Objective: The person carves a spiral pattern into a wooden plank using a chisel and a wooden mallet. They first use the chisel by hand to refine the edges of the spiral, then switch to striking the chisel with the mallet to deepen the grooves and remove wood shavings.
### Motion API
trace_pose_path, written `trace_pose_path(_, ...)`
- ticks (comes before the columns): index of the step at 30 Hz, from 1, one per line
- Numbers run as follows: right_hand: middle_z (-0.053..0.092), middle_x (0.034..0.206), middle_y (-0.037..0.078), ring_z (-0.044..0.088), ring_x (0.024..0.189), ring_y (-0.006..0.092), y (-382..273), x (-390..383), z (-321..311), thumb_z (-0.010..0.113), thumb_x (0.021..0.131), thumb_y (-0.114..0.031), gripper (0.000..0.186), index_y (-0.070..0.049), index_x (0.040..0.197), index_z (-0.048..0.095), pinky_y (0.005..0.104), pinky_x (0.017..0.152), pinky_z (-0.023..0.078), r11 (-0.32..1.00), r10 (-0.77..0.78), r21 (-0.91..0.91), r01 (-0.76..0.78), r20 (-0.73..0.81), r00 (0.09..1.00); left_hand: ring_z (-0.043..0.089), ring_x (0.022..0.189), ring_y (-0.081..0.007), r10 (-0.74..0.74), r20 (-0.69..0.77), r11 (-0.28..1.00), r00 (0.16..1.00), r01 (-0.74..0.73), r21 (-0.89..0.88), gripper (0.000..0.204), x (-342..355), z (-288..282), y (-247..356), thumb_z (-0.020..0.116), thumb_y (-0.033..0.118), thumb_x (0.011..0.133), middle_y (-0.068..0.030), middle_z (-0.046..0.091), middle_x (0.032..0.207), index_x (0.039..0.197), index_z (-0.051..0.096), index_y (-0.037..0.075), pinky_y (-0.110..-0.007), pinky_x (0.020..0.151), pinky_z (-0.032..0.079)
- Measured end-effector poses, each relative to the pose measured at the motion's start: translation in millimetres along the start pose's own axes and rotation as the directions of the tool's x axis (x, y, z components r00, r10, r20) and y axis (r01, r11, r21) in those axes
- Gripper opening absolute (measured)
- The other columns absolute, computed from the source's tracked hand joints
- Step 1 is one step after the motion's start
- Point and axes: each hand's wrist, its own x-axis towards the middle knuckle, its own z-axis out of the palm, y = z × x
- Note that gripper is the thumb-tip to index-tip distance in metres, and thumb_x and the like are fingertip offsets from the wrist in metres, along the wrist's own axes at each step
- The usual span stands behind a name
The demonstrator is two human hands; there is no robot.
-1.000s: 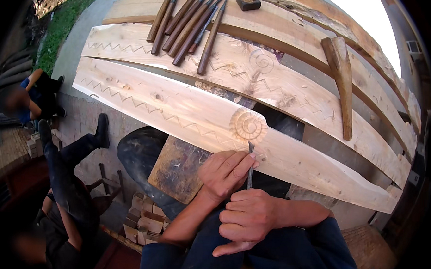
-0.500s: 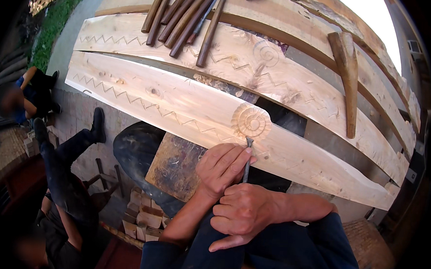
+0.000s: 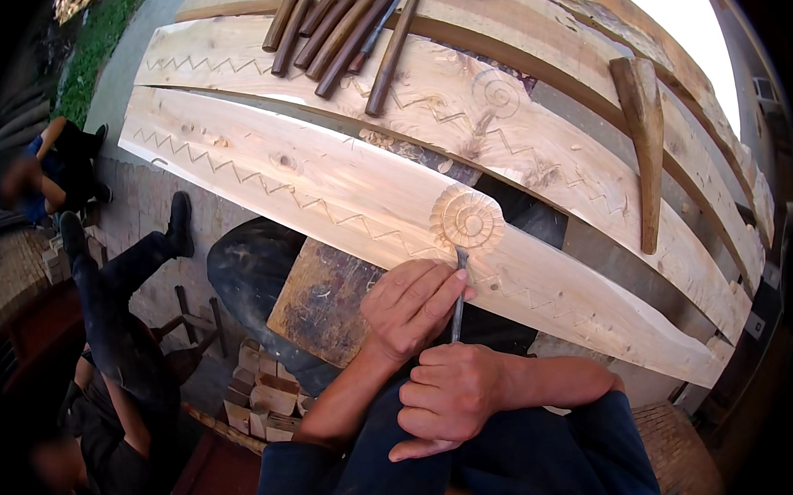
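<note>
1. Chisel (image 3: 457, 323) first: slim metal shaft, so I'd call it stiff and fairly light. The bare metal could be a bit slick in sweaty fingers.
2. Where to grab it: I'd go with a full fist at the back for push, plus a pinch up front for steering, well behind the edge because it's probably sharp.
3. That's pretty much the grip here. Right hand (image 3: 452, 391) is clenched around the back end, which hides the handle. Left hand (image 3: 412, 306) is just ahead of it, grasping the shaft between thumb and fingers.
4. The tip pokes out just beyond the left fingertips, at the lower rim of the round carved rosette (image 3: 468, 222).
5. The pale board (image 3: 364, 171) runs crosswise just past both hands, stretching away to either side. Left fingers look like they're resting on its near edge.
6. Board's long, so likely awkward and heavier than the chisel, and stiff. I'd lift it by both edges. Those thin rosette petals are probably the fragile bit, so keep thumbs off them.
</note>
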Motion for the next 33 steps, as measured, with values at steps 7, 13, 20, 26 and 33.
trace_pose_path(7, 0.039, 0.064, 0.000, 0.043, 0.050, 0.0170, -3, -2, -7, 0.087, 0.093, -0.052, 0.066, -0.014, 0.065, 0.041, 0.0339, 0.049, 0.033, 0.996, 0.077, 0.037, -0.082, 0.112, 0.991, 0.078, 0.100, -0.0256, 0.002, 0.020, 1.000, 1.000, -0.002, 0.024, 0.035, 2, 1, 4, 0.094, 0.014, 0.087, -0.0046, 0.081, 0.108, 0.120, 0.082, 0.011, -0.038, 0.085, 0.065)
trace_pose_path(13, 0.045, 0.064, 0.002, 0.050, 0.052, 0.0197, -2, -2, -9, 0.086, 0.093, -0.053, 0.063, -0.013, 0.066, 0.045, 0.0350, 0.051, 0.041, 0.992, 0.112, 0.031, -0.118, 0.155, 0.981, 0.078, 0.102, -0.0253, -0.028, 0.032, 0.999, 0.999, 0.027, 0.019, 0.039, 2, 0, 6, 0.096, 0.014, 0.084, -0.0038, 0.083, 0.110, 0.121, 0.083, 0.012, -0.038, 0.086, 0.064)
trace_pose_path(20, 0.040, 0.064, 0.000, 0.043, 0.050, 0.0179, 3, -5, 0, 0.086, 0.094, -0.051, 0.065, -0.014, 0.066, 0.041, 0.0338, 0.050, 0.036, 0.998, 0.058, -0.002, -0.058, 0.086, 0.995, 0.078, 0.103, -0.0257, -0.013, 0.020, 0.999, 1.000, 0.012, 0.035, 0.040, 0, 3, 5, 0.097, 0.014, 0.083, -0.0041, 0.083, 0.112, 0.121, 0.083, 0.011, -0.038, 0.086, 0.064)
trace_pose_path(26, 0.038, 0.064, 0.000, 0.042, 0.050, 0.0172, -4, -6, -2, 0.086, 0.094, -0.051, 0.065, -0.014, 0.065, 0.041, 0.0329, 0.049, 0.034, 0.997, 0.041, -0.064, -0.035, 0.097, 0.994, 0.078, 0.102, -0.0259, -0.004, 0.012, 1.000, 1.000, 0.004, 0.010, 0.038, 3, 3, 7, 0.095, 0.014, 0.085, -0.0039, 0.083, 0.112, 0.121, 0.083, 0.012, -0.039, 0.087, 0.064)
trace_pose_path(33, 0.049, 0.066, 0.002, 0.053, 0.055, 0.0201, -4, -6, -10, 0.084, 0.094, -0.052, 0.061, -0.012, 0.066, 0.047, 0.0347, 0.055, 0.043, 0.996, 0.091, -0.015, -0.090, 0.159, 0.983, 0.078, 0.104, -0.0260, -0.011, 0.028, 1.000, 1.000, 0.010, 0.019, 0.040, -1, 4, 5, 0.096, 0.014, 0.085, -0.0042, 0.083, 0.113, 0.122, 0.083, 0.012, -0.040, 0.088, 0.064)
